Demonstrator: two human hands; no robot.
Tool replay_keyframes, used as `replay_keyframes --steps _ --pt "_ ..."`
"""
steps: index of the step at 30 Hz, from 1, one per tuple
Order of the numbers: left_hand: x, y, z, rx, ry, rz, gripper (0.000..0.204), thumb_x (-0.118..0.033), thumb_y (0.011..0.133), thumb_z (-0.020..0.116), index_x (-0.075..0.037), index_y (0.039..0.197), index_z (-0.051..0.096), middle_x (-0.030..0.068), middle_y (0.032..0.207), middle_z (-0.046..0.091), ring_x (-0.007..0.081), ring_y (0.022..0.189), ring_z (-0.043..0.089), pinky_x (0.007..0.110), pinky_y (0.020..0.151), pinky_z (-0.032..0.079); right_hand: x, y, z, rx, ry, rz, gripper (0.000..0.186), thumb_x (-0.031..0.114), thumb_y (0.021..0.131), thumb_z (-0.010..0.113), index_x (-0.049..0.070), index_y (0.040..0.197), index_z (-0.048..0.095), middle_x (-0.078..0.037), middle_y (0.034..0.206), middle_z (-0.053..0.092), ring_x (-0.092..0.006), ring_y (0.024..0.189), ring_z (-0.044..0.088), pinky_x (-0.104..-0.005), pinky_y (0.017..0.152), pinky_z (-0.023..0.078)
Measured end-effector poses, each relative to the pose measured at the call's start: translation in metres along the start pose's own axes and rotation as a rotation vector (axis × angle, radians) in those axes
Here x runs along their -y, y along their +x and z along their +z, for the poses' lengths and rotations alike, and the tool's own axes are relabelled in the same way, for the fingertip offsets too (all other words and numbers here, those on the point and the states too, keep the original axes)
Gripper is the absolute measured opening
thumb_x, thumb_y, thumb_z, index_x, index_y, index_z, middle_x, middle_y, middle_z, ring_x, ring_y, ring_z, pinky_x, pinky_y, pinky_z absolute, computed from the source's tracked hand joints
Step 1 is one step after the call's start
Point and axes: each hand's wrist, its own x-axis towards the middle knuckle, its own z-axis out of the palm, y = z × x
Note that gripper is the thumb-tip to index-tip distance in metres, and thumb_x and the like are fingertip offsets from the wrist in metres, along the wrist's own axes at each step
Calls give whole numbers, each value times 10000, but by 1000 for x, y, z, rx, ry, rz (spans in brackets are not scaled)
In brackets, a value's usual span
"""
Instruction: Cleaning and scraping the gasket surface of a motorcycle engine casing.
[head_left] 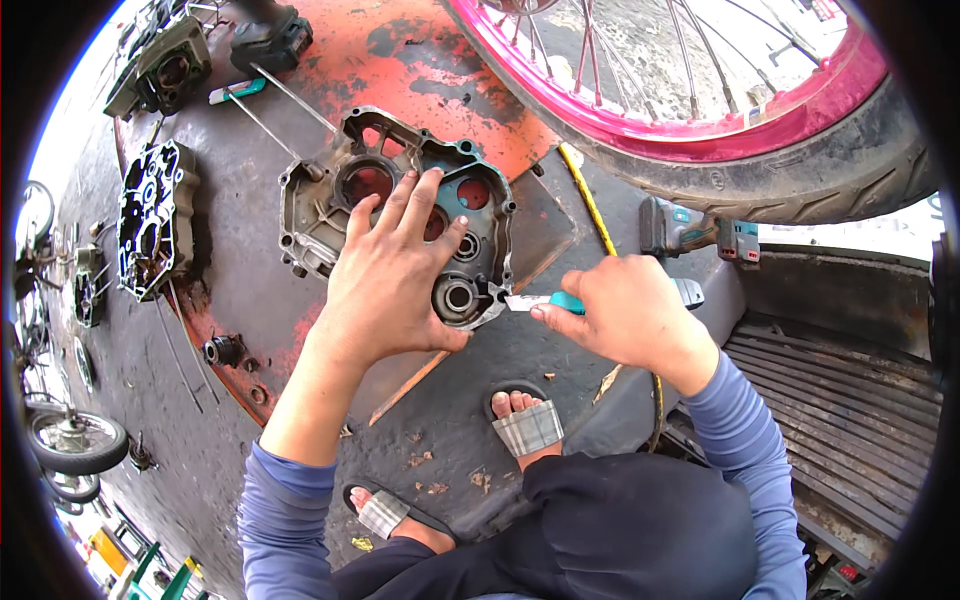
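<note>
A grey metal engine crankcase half lies on the worn red and black board, its round bearing openings facing up. My left hand rests across it with fingers spread, the thumb along its near edge. In my right hand is a teal-handled utility knife, wrapped by my fingers. Its blade points left and meets or nearly meets the crankcase's right rim; contact is hard to tell. Two long thin studs stick out from the crankcase's upper left side.
Another crankcase part and a cylinder head stand at left. A teal cutter lies behind. A pink-rimmed wheel fills the upper right, near a cordless power tool. A slatted metal ramp is at right; a yellow-black rod lies between.
</note>
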Motion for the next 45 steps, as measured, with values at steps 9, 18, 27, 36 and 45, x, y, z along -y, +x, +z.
replay_keyframes --steps 9,18,27,36,45 --pt "0 0 2 0 6 4 1001 -568 514 842 -102 1373 626 238 1572 351 380 1467 352 540 1169 303 -3 3 13 -552 -166 -188 307 408 817 761 121 806 653 -30 761 618 -235 822 649 -378 732 458" --pt "0 0 3 -5 -10 7 1039 -601 468 820 -103 1362 639 256 1584 318 389 1474 333 527 1183 272 -12 -4 15 -193 224 -64 469 508 918 658 50 816 639 -149 753 642 -385 735 642 -492 628 488" --pt "0 1 2 -10 -6 4 1011 -581 479 812 -106 1356 646 251 1582 326 386 1475 333 517 1186 269 -33 22 28 -388 11 -256 367 439 878 709 84 958 666 -95 921 669 -331 904 646 -422 750 481" --pt "-1 0 3 -11 -5 5 1031 -594 461 827 -107 1353 651 249 1584 325 394 1468 344 515 1184 272 10 -15 93 -386 696 194 412 381 1010 608 8 864 515 -232 783 573 -462 749 575 -507 646 438" --pt "-2 1 1 -9 4 7 1018 -596 471 820 -108 1349 654 249 1581 319 394 1454 360 505 1178 273 31 -3 88 -357 363 62 443 470 1006 568 51 863 531 -148 655 608 -387 618 641 -512 568 490"
